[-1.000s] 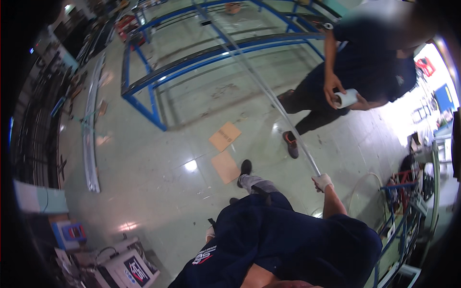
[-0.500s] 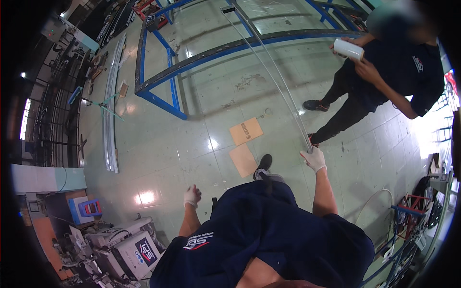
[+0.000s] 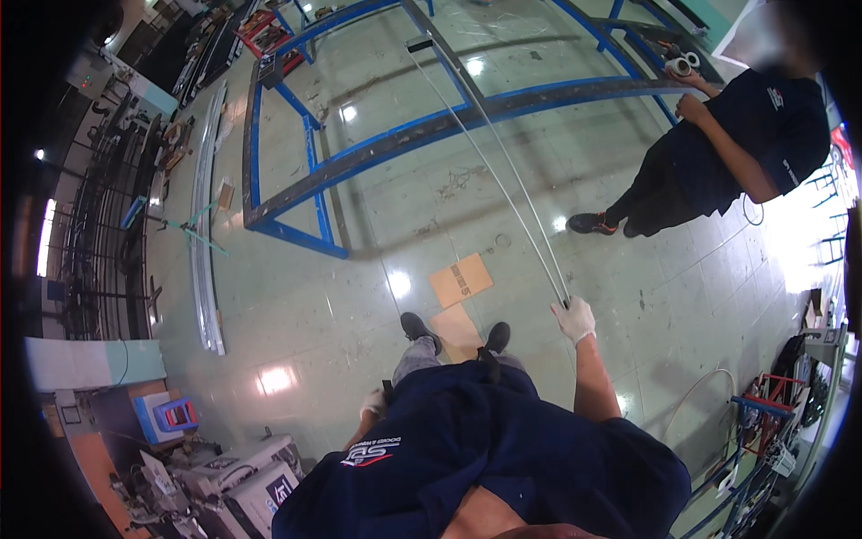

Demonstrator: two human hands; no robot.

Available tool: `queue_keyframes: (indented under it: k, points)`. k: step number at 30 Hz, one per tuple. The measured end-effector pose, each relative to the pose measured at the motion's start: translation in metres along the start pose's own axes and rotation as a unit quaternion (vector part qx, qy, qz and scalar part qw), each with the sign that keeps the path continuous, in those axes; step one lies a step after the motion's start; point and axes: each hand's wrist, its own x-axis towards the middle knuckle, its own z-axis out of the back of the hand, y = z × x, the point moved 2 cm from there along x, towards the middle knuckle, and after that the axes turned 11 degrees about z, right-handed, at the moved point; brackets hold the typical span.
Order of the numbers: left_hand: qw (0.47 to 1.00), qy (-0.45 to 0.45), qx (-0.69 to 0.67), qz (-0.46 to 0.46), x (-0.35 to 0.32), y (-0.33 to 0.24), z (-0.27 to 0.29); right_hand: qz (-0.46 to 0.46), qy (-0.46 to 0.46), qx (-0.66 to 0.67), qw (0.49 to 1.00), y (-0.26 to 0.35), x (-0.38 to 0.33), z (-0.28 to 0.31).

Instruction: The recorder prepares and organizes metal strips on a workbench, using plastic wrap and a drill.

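Observation:
My right hand [image 3: 575,321], in a pale glove, is closed around the near end of two long, thin, pale strips [image 3: 518,184]. They run side by side away from me and over the blue-framed table, where a small dark block [image 3: 418,43] sits at their far end. Close to my left hip hangs my gloved left hand [image 3: 373,404]; the shirt partly hides it and its fingers are unclear.
Ahead stands the blue-framed table [image 3: 386,142]. At its right end a co-worker [image 3: 718,153] has a hand by some rolls [image 3: 681,66]. Cardboard pieces [image 3: 461,279] lie near my feet. Long metal profiles [image 3: 205,234] lie at left; a machine [image 3: 238,481] stands lower left.
My left hand has come in against my hip. My right hand has shifted slightly nearer with the strips. The co-worker has moved the white roll from chest height to the table.

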Motion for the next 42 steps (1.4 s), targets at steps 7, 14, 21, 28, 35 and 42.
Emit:
queue_keyframes:
  k: [7,14,21,28,35,42]
  points:
    - [0.937,0.075,-0.336,0.054,0.106,0.022,0.043,-0.117,-0.044,0.008,0.992,0.022,-0.004,-0.011]
    - [0.766,0.121,-0.624,0.095,0.241,0.041,0.283,-0.293,-0.068,-0.126,0.945,0.051,-0.002,-0.016]
    - [0.697,0.120,-0.707,0.011,0.309,0.055,0.392,-0.396,-0.053,-0.101,0.911,0.083,-0.002,-0.021]
    - [0.767,0.299,-0.559,0.098,0.298,0.035,0.304,-0.379,-0.047,-0.055,0.922,0.068,0.001,-0.011]
    - [0.895,0.169,-0.403,-0.087,0.258,-0.108,0.328,-0.207,0.124,-0.042,0.970,0.030,0.005,0.009]
    - [0.971,0.017,-0.112,-0.208,0.225,-0.246,0.352,-0.155,0.080,0.090,0.981,0.017,-0.012,0.032]
